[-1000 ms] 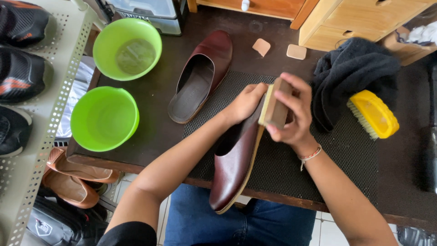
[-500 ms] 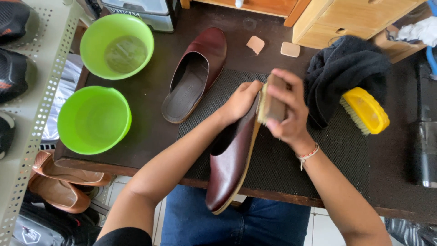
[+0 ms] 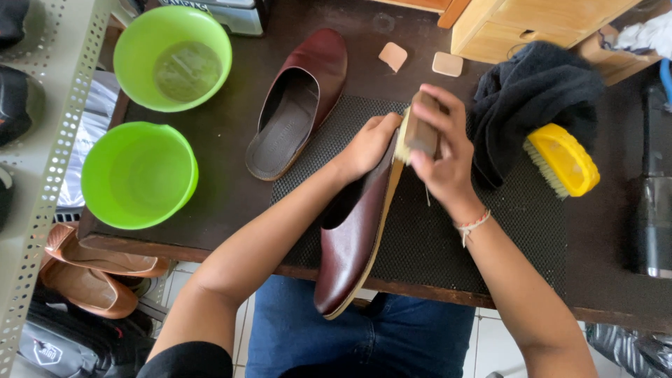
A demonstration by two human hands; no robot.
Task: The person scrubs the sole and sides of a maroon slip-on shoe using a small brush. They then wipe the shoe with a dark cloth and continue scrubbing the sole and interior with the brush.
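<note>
The left hand (image 3: 367, 143) is gripping the toe of a maroon slipper (image 3: 353, 238) tilted on the bench (image 3: 231, 189), while the right hand (image 3: 441, 150) is clasping a wooden brush (image 3: 418, 129) against its sole edge.

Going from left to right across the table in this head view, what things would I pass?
Lower green bowl → upper green bowl → spare maroon shoe → left hand on the held maroon shoe → wooden brush in the right hand → black cloth → yellow brush.
</note>
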